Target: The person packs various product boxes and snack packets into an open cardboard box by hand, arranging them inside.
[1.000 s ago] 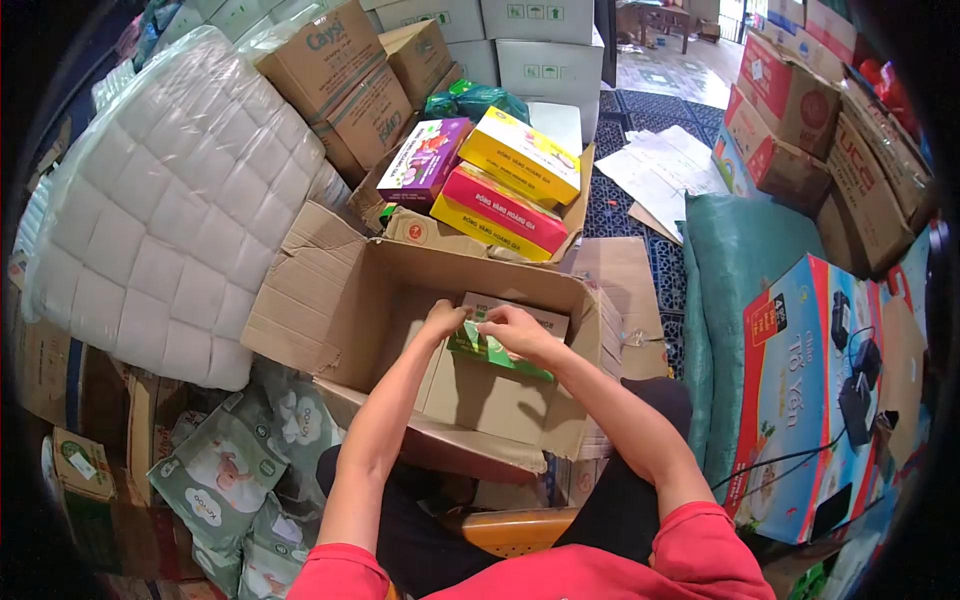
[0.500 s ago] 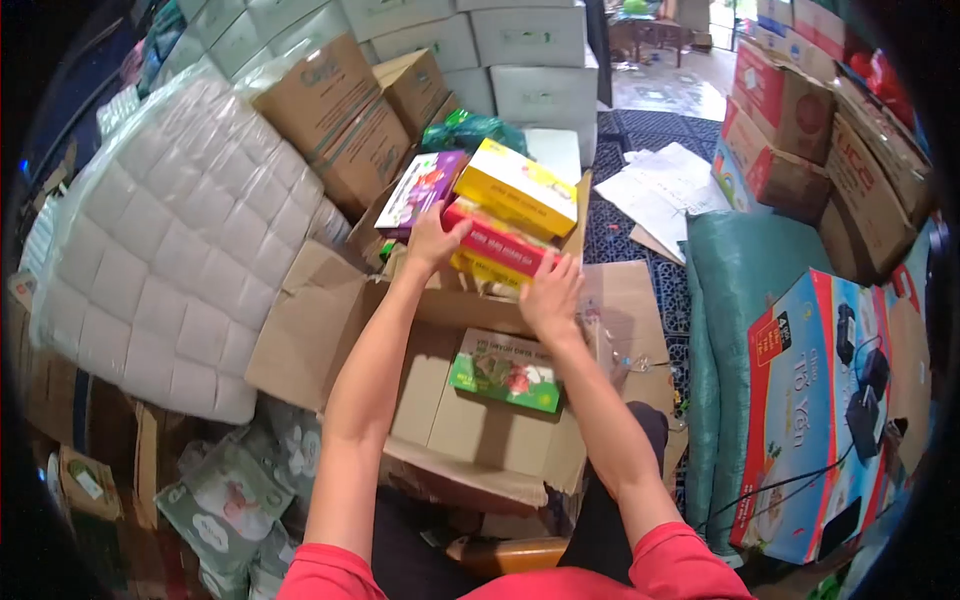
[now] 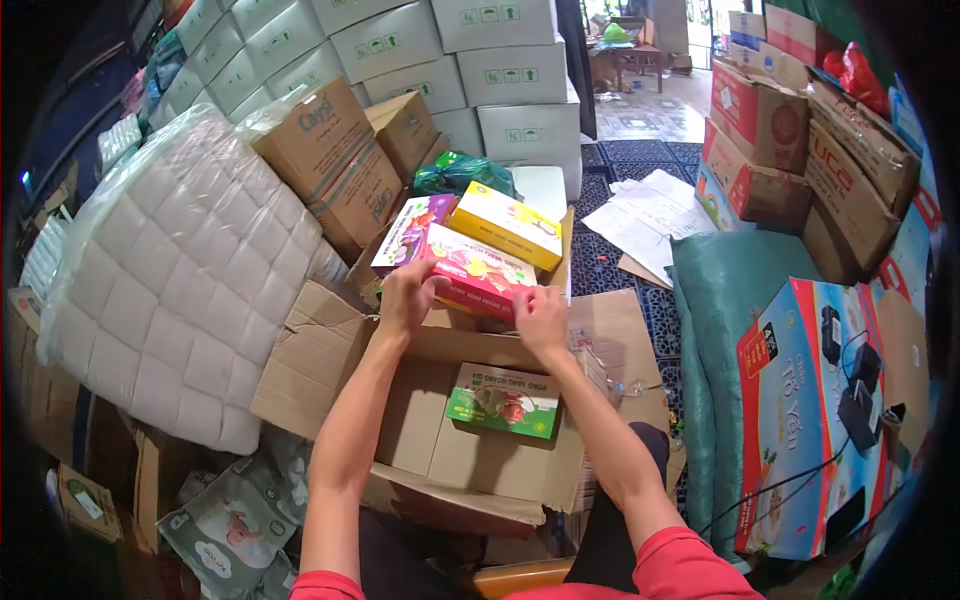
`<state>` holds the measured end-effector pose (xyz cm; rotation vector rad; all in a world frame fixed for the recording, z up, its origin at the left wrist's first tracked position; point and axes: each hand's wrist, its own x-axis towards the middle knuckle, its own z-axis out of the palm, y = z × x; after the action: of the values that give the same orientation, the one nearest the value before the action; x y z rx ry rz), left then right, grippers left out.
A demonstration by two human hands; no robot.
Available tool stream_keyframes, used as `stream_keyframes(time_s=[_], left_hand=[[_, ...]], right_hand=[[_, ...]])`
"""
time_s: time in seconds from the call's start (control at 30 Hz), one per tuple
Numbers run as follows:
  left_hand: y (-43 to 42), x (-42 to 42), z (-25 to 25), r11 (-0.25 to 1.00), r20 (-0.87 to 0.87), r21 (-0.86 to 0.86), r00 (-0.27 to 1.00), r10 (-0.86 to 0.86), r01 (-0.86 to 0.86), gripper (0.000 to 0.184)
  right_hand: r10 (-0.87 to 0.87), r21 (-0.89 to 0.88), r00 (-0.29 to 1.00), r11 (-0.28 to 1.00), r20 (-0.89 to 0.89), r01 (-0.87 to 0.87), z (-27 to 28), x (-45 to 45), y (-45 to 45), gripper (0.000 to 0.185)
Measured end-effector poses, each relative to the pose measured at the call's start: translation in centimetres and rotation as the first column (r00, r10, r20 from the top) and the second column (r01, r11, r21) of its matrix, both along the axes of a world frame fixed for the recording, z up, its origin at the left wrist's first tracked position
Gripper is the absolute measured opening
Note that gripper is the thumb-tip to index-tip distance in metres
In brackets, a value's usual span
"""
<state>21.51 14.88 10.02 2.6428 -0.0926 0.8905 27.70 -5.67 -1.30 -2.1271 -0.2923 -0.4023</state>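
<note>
Between my two hands is a pink-red printed box (image 3: 478,270), gripped at its ends. My left hand (image 3: 405,298) is closed on its left end, and my right hand (image 3: 542,318) on its right end. Its broad printed face is tilted up. Behind it lies a yellow box (image 3: 508,224), with a purple box (image 3: 408,232) to the left; these sit in the far carton (image 3: 567,238). Nearer me, an open cardboard carton (image 3: 490,460) holds a green box (image 3: 502,400) lying on its bottom.
Plastic-wrapped white packs (image 3: 180,280) lean on the left, beside brown cartons (image 3: 325,140). White cartons (image 3: 520,85) are stacked behind. At right are a green sack (image 3: 750,300), a blue-red box (image 3: 800,420) with black adapters on it, and papers (image 3: 650,220) on the patterned floor.
The pink-red box has turned in my hands, so its broad face now shows. A yellow box edge seen beneath it earlier is now hidden. The view has shifted slightly.
</note>
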Motion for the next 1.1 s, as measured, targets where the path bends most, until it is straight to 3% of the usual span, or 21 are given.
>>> stream_keyframes(time_s=[0.03, 0.07, 0.13, 0.17, 0.23, 0.3, 0.37, 0.4, 0.43, 0.47, 0.5, 0.53, 0.57, 0.63, 0.67, 0.73, 0.8, 0.83, 0.87, 0.97, 1.1], left_hand=[[0.0, -1.7, 0.7, 0.999, 0.044, 0.033, 0.998, -0.035, 0.033, 0.028], [-0.2, -3.8, 1.2, 0.981, 0.158, 0.195, 0.986, -0.044, 0.012, 0.032], [-0.4, -7.9, 0.9, 0.978, 0.318, 0.207, 0.946, -0.06, -0.007, 0.034], [-0.8, -10.2, 1.3, 0.983, 0.348, 0.178, 0.937, -0.028, -0.036, 0.035], [-1.7, -14.9, 1.7, 0.994, 0.361, 0.076, 0.932, 0.043, -0.076, 0.038], [-1.1, -17.8, 1.6, 0.999, 0.284, -0.013, 0.958, 0.037, -0.034, 0.043], [-0.5, -19.6, 2.6, 0.999, 0.181, -0.042, 0.983, -0.012, 0.019, 0.036], [0.3, -20.2, 2.4, 0.983, 0.12, -0.179, 0.993, -0.012, 0.034, 0.034], [1.2, -20.8, 1.5, 0.948, 0.06, -0.314, 0.998, -0.026, 0.044, 0.033], [1.7, -20.9, 0.8, 0.896, 0.0, -0.442, 0.999, -0.051, 0.045, 0.032], [1.8, -20.4, 0.4, 0.833, -0.182, -0.524, 0.979, 0.095, -0.178, 0.036], [1.7, -19.8, 0.0, 0.729, -0.372, -0.555, 0.904, 0.212, -0.4, 0.042], [1.8, -19.2, -0.6, 0.593, -0.556, -0.532, 0.778, 0.293, -0.604, 0.049], [4.4, -18.7, -6.4, 0.812, -0.671, -0.119, 0.649, 0.358, -0.572, 0.072], [3.9, -18.4, -7.8, 0.817, -0.739, -0.019, 0.559, 0.376, -0.576, 0.085], [2.1, -18.4, -10.6, 0.871, -0.857, 0.079, 0.414, 0.308, -0.485, 0.089], [0.5, -18.0, -10.8, 0.91, -0.887, 0.127, 0.366, 0.282, -0.394, 0.088], [-0.3, -18.2, -10.8, 0.928, -0.902, 0.133, 0.345, 0.259, -0.348, 0.088], [-0.1, -17.9, -13.3, 0.893, -0.869, 0.258, 0.316, 0.381, -0.367, 0.086], [0.5, -17.8, -14.4, 0.948, -0.911, 0.22, 0.3, 0.283, -0.229, 0.089], [-0.1, -17.4, -14.2, 0.969, -0.955, 0.183, 0.203, 0.215, -0.166, 0.071]], right_hand=[[0.033, 0.135, 0.996, 0.991, -0.087, -0.021, 0.2, 0.8, 0.0, 0.04], [-0.005, 0.225, 0.996, 0.974, -0.085, 0.024, 0.2, 1.3, 0.3, 0.037], [0.206, 0.571, 0.948, 0.82, -0.241, -0.033, 0.8, 1.2, 0.1, 0.042], [0.293, 0.676, 0.927, 0.735, -0.236, -0.061, 1.9, 0.8, 0.1, 0.046], [0.67, 0.897, 0.698, 0.434, -0.253, -0.091, 2.1, 0.2, 0.2, 0.051], [0.621, 0.739, 0.674, 0.654, -0.4, -0.163, 5.7, -4.6, -1.5, 0.052], [0.733, 0.714, 0.579, 0.613, -0.357, -0.337, 0.5, -5.6, -1.1, 0.051], [0.699, 0.671, 0.54, 0.68, -0.469, -0.296, 0.0, -7.3, -0.9, 0.049], [0.644, 0.492, 0.574, 0.762, -0.506, -0.421, -0.5, -8.8, -1.4, 0.036], [0.7, 0.563, 0.381, 0.714, -0.604, -0.417, 2.4, -11.3, -2.7, 0.038], [0.689, 0.545, 0.41, 0.724, -0.598, -0.423, 2.5, -13.0, -2.8, 0.04], [0.654, 0.391, 0.441, 0.738, -0.614, -0.55, 2.0, -13.7, -3.2, 0.042], [0.616, 0.385, 0.346, 0.747, -0.708, -0.542, 0.4, -14.1, -3.0, 0.046], [0.722, 0.606, 0.178, 0.667, -0.668, -0.433, -7.1, -13.3, -2.2, 0.05], [0.615, 0.526, 0.097, 0.736, -0.783, -0.426, -7.0, -13.7, -2.6, 0.051], [0.348, 0.344, -0.07, 0.838, -0.935, -0.424, -6.3, -14.6, -3.5, 0.052], [0.368, 0.361, -0.076, 0.815, -0.927, -0.453, -8.2, -14.3, -3.4, 0.055], [0.373, 0.369, -0.088, 0.803, -0.923, -0.468, -6.1, -15.1, -3.5, 0.056], [0.373, 0.283, 0.025, 0.745, -0.928, -0.604, -3.8, -15.3, -4.7, 0.064], [0.454, 0.183, 0.188, 0.654, -0.871, -0.735, -11.3, -15.0, -4.0, 0.069], [0.41, 0.02, 0.22, 0.506, -0.885, -0.862, -5.7, -15.8, -4.9, 0.063]])
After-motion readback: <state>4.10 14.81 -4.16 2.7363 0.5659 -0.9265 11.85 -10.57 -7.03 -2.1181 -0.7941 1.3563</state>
